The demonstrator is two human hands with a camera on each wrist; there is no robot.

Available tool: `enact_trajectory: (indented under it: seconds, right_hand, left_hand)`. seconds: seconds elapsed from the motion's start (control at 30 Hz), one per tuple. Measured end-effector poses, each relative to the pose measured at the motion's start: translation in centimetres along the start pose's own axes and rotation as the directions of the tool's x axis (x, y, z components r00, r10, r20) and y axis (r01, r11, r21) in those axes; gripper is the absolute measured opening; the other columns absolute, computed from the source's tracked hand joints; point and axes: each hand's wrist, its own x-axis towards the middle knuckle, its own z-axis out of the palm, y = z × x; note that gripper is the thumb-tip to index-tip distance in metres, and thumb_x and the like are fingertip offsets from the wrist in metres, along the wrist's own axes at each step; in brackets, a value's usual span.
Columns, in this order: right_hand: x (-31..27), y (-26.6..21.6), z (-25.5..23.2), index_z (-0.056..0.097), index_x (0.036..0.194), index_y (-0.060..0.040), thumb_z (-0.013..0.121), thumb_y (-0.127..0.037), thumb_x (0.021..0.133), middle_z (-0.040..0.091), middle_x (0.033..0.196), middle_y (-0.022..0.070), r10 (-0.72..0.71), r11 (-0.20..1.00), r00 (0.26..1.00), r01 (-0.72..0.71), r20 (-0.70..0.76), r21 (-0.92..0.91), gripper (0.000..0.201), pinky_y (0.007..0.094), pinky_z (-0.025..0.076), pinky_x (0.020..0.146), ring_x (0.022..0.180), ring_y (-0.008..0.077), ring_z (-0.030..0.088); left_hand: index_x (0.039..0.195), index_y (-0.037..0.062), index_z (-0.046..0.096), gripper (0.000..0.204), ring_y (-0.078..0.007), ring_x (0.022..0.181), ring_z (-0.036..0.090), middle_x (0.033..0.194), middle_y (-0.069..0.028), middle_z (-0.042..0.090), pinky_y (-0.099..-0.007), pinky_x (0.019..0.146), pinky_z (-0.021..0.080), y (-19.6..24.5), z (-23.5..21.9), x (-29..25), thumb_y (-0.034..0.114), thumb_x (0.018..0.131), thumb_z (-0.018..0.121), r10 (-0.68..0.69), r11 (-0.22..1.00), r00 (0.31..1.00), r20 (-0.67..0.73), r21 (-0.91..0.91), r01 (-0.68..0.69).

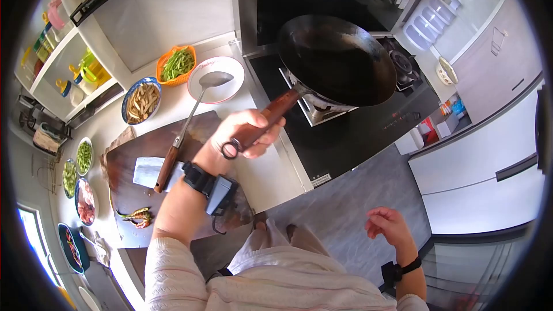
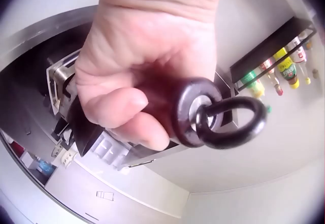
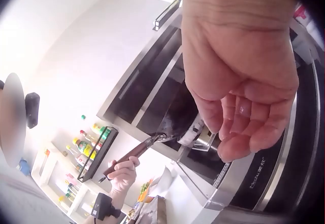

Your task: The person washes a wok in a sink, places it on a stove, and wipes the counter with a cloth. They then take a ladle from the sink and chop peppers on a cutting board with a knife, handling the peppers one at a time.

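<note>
The left hand (image 1: 245, 133) grips the brown wooden handle (image 1: 276, 109) of a dark wok (image 1: 337, 60), which is tilted above the stove. In the left wrist view, fingers of the left hand (image 2: 147, 71) curl round the handle, whose end ring (image 2: 236, 122) sticks out. The right hand (image 1: 389, 226) hangs off to the side, away from the stove, holding nothing. In the right wrist view, the right hand (image 3: 241, 82) has loosely bent fingers.
A cutting board (image 1: 201, 132) bears a cleaver (image 1: 147, 171); a ladle (image 1: 214, 79) reaches into a white bowl (image 1: 233, 87). Beside them stand an orange basket (image 1: 193, 52) of green vegetables and a bowl (image 1: 142, 101) of sliced food. A second burner (image 1: 401, 64) lies right of the wok.
</note>
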Motion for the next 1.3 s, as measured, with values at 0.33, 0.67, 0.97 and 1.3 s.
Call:
enact_trajectory:
  seconds: [0.33,0.67,0.97,1.3]
  right_hand:
    - [2.4,-1.2,1.6,0.06,0.102,-0.0033,0.058,-0.018,0.091,0.065,0.079,0.0078,-0.007,1.0,0.995,0.008,0.096,-0.013,0.018,0.0261,0.051,0.055,0.062,0.0153,0.063]
    - [4.6,-2.5,2.6,0.06,0.108,-0.0031,0.055,-0.019,0.093,0.066,0.084,0.0069,-0.044,0.991,0.967,0.073,0.25,-0.108,0.023,0.0233,0.049,0.055,0.063,0.0116,0.062]
    - [5.2,-3.1,2.0,0.058,0.109,-0.002,0.052,-0.016,0.094,0.066,0.083,0.0075,-0.041,0.98,0.927,0.11,0.373,-0.167,0.021,0.0235,0.05,0.055,0.062,0.0131,0.064]
    - [8.0,-3.8,5.6,0.059,0.106,-0.0028,0.054,-0.014,0.093,0.065,0.08,0.0054,0.08,0.932,0.819,0.14,0.568,-0.333,0.017,0.0214,0.048,0.053,0.061,0.0105,0.062]
  left_hand:
    - [0.133,-0.0031,0.04,0.065,-0.0152,0.05,0.056,0.085,-0.0223,0.061,-0.0206,0.032,0.038,5.7,-0.3,-5.5,0.039,0.086,0.056,0.329,0.871,0.943,-0.045,0.4,-0.285]
    - [0.122,0.0012,0.053,0.044,-0.0157,0.053,0.056,0.089,-0.0247,0.06,-0.0179,0.036,0.038,8.3,-2.8,-4.7,0.013,0.08,0.06,0.412,0.802,0.881,-0.235,0.552,-0.228]
    - [0.118,-0.0004,0.055,0.038,-0.0137,0.052,0.054,0.085,-0.0203,0.064,-0.0201,0.038,0.038,8.7,-2.6,-5.0,0.019,0.087,0.058,0.473,0.814,0.794,-0.382,0.535,-0.227]
    - [0.118,-0.0037,0.055,0.038,-0.0121,0.067,0.061,0.087,-0.0074,0.065,-0.0221,0.054,0.047,-3.7,3.3,-22.6,0.012,0.084,0.06,0.883,0.467,0.06,-0.465,0.883,-0.044]
